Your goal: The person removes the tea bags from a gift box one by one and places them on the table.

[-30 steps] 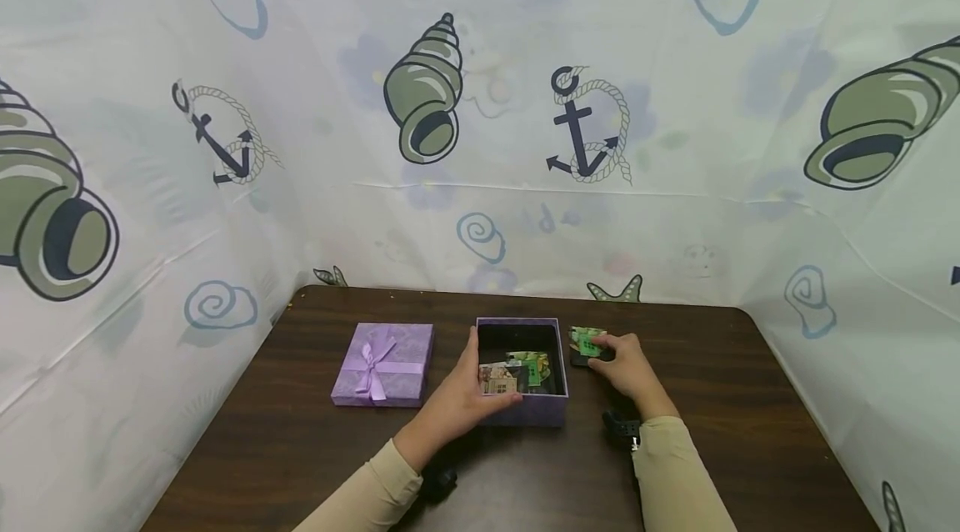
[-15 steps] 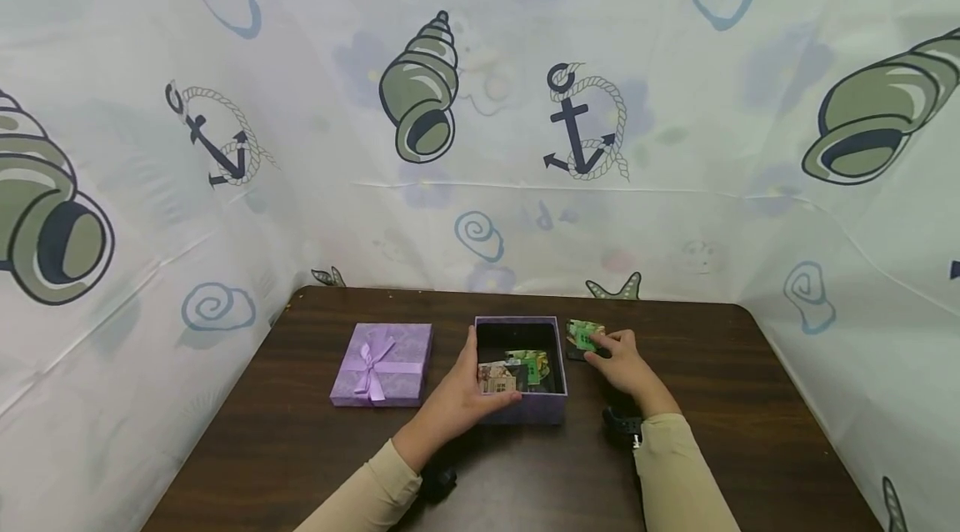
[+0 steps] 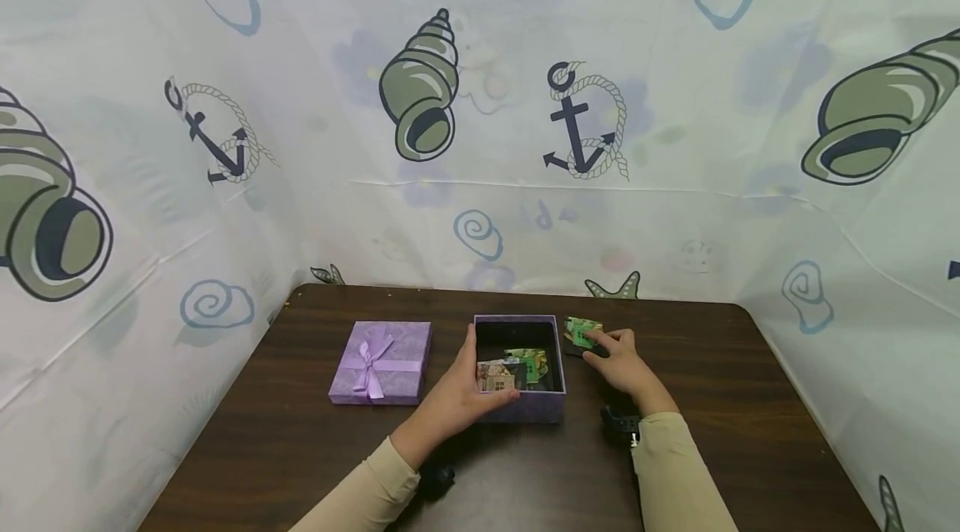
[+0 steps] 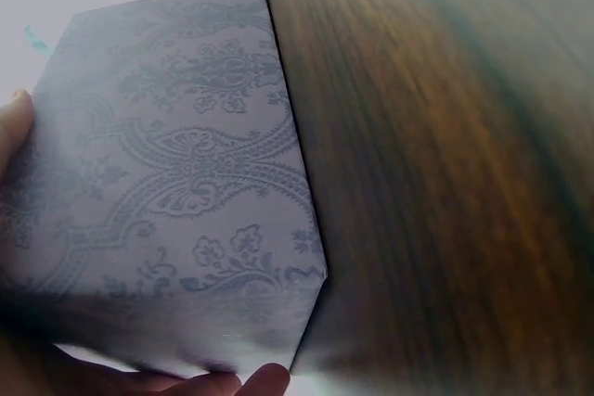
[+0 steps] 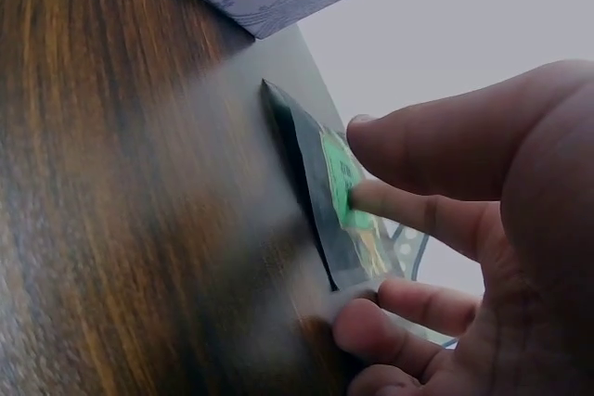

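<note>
In the head view my left hand [image 3: 453,403] grips the near left corner of an open purple box [image 3: 536,409], thumb along its front wall and fingers along its left side. The left wrist view shows the patterned box wall [image 4: 186,146] close up. Inside the box lie a brownish packet [image 3: 497,376] and a green-and-black packet [image 3: 536,365]. My right hand [image 3: 626,365] is right of the box over another green-and-black packet [image 3: 579,332] on the table. In the right wrist view a finger touches this packet's green label [image 5: 340,178]; the thumb stands apart above it.
A purple lid [image 3: 382,363] with a ribbon bow [image 3: 371,361] lies left of the box. All of it is on a dark wooden table [image 3: 285,432]. A cloth backdrop [image 3: 510,140] with shells and anchors surrounds the table's back and sides.
The packet under my right fingers has slid slightly farther back on the table, beside the box. My left hand keeps its grip on the box. The head view has shifted a little.
</note>
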Tool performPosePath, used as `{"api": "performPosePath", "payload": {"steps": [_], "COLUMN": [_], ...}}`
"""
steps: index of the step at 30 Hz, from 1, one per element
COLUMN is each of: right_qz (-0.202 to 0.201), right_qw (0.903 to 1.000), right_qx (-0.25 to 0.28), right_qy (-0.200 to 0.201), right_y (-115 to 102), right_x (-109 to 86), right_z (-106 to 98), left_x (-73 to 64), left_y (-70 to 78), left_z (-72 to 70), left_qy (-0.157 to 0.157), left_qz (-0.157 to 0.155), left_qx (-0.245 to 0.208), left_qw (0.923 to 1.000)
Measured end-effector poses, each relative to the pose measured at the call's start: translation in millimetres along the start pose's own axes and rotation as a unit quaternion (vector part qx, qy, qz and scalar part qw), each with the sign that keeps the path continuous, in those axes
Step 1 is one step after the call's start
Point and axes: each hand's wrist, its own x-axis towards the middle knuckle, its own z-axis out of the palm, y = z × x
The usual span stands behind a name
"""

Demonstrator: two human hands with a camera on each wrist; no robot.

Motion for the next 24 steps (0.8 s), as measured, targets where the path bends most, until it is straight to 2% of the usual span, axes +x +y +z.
{"api": "performPosePath", "payload": {"steps": [10,17,24], "right_qz": [-0.004,0.012,0.013], "right_qw": [1.0,0.9999,0.9997], "right_qx": [-0.005,-0.003,-0.002], "right_qy": [0.006,0.0,0.019], "right_y": [0.8,3.4,-1.2], "right_x": [0.6,-0.4,-3.1], "right_z": [-0.4,0.5,-6.1], "left_x": [0.1,-0.6,0.1], "left_y": [-1.7,-2.1,-1.1], "left_z": [0.8,1.7,0.5], "left_qy": [0.004,0.0,0.0], "left_qz": [0.0,-0.002,-0.001], "left_qx": [0.001,-0.005,-0.001], "left_qw": [1.0,1.0,1.0]}}
